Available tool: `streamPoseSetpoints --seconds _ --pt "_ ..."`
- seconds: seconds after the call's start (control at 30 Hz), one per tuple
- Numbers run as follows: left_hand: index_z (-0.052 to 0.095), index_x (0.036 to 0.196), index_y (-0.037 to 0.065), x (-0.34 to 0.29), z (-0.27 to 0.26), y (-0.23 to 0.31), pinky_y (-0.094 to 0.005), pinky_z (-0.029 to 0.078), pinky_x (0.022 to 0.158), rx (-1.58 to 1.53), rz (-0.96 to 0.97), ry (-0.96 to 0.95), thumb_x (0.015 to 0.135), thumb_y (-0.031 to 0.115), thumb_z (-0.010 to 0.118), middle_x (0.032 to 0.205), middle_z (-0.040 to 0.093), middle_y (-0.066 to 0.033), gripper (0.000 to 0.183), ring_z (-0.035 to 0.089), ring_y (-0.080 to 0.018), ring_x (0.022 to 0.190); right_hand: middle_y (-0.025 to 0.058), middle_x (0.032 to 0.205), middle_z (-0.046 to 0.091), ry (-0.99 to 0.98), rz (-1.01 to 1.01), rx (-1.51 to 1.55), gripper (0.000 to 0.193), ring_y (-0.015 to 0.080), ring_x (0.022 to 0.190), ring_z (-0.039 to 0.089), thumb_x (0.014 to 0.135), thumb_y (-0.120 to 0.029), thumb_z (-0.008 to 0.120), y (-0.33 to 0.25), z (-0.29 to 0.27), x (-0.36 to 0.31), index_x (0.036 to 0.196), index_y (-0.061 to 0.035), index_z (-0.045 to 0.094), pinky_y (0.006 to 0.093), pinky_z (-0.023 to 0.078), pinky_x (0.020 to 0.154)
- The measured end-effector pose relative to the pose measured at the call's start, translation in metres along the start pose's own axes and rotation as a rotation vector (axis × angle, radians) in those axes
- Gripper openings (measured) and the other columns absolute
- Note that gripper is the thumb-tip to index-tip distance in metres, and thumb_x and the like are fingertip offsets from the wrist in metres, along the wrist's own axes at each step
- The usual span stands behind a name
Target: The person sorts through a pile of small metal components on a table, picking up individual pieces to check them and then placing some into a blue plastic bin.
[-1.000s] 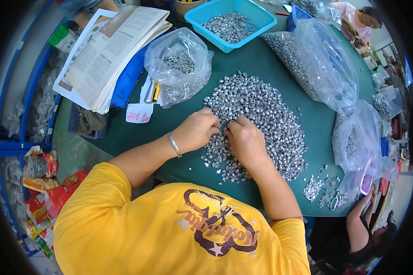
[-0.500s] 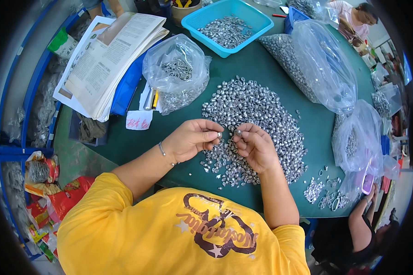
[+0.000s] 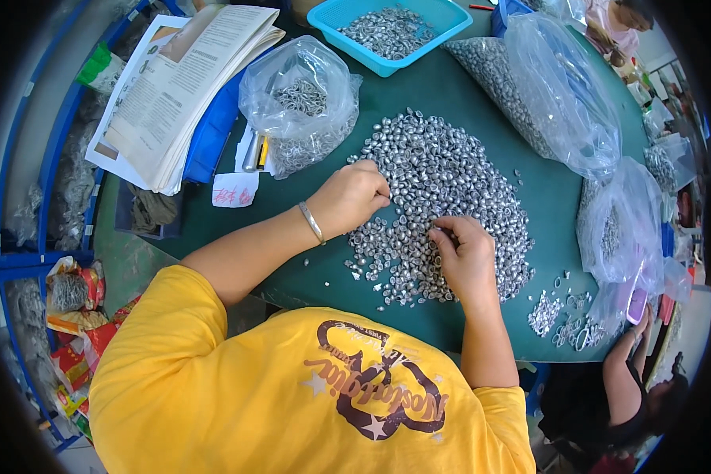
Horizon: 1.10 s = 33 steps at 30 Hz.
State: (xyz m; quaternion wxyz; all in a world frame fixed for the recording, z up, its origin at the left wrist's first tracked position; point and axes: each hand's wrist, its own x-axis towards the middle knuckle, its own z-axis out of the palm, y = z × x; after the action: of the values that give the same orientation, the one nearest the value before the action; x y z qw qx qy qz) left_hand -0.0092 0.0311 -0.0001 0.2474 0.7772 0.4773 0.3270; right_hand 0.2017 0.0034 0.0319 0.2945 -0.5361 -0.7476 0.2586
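Note:
A broad pile of small silver cup-shaped metal pieces covers the middle of the green table. My left hand, with a bangle at its wrist, is at the pile's left edge. Its fingers are curled together, and the back of the hand hides whatever is in them. My right hand reaches down onto the pile's front part. Thumb and forefinger come together there in a pinch against the pieces; what lies between the tips is too small to make out.
A blue basket of metal pieces stands at the back. Clear bags of metal parts and stacked newspapers lie at left. A large filled bag lies at right, near loose rings. Another person's arm is at lower right.
Both hands held a small metal piece near each other above the pile. They have since moved apart: the left up to the pile's left edge, the right slightly rightward and down onto the pieces.

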Motion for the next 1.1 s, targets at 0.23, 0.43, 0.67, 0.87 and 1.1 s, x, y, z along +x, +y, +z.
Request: streamPoseSetpoints --seconds 0.23,0.43,0.67,0.87,1.1 --pt "0.059 0.075 0.001 -0.003 0.005 0.003 -0.0327 0.045 0.063 0.148 0.132 -0.040 0.066 0.002 0.065 0.070 0.053 -0.0103 0.011 0.055 -0.0265 0.067 0.0069 0.071 0.056 -0.310 0.712 1.246 0.013 0.0062 0.051 0.042 0.085 -0.003 0.049 0.010 -0.007 -0.006 0.094 0.0029 0.056 0.0168 0.032 0.042" --pt "0.057 0.083 0.000 -0.010 -0.006 0.021 -0.0210 0.041 0.052 -0.495 -0.208 -0.112 0.075 0.003 0.062 0.076 0.059 -0.0056 0.010 0.054 -0.0110 0.063 0.0098 0.071 0.054 -0.415 0.705 1.605 0.013 0.0069 0.048 0.037 0.082 -0.001 0.049 0.015 -0.005 -0.008 0.093 0.0029 0.053 0.0164 0.028 0.039" --pt "0.055 0.092 0.001 -0.029 -0.013 0.030 -0.0135 0.035 0.047 -0.969 -0.585 -0.170 0.078 0.001 0.059 0.078 0.058 -0.0029 0.015 0.048 -0.0026 0.057 0.0138 0.071 0.056 -0.362 0.629 1.600 0.012 0.0086 0.046 0.038 0.079 0.000 0.044 0.022 -0.009 0.001 0.086 0.0012 0.054 0.0178 0.028 0.035" --pt "0.055 0.093 0.001 -0.040 -0.008 0.021 -0.0151 0.037 0.051 -1.264 -0.574 -0.083 0.077 -0.004 0.058 0.079 0.055 -0.0030 0.018 0.048 -0.0050 0.060 0.0107 0.070 0.057 -0.394 0.593 1.435 0.007 0.0084 0.049 0.042 0.079 -0.002 0.050 0.012 -0.010 0.018 0.083 0.0003 0.054 0.0166 0.027 0.035" --pt "0.058 0.097 -0.002 -0.040 -0.008 0.023 -0.0161 0.037 0.053 -1.299 -0.614 -0.062 0.080 -0.003 0.055 0.078 0.055 -0.0041 0.017 0.044 -0.0064 0.059 0.0123 0.075 0.055 -0.259 -0.297 -0.198 0.016 0.0298 0.069 0.058 0.070 -0.001 0.055 -0.001 0.023 0.024 0.084 -0.0039 0.061 0.0367 0.048 0.060"
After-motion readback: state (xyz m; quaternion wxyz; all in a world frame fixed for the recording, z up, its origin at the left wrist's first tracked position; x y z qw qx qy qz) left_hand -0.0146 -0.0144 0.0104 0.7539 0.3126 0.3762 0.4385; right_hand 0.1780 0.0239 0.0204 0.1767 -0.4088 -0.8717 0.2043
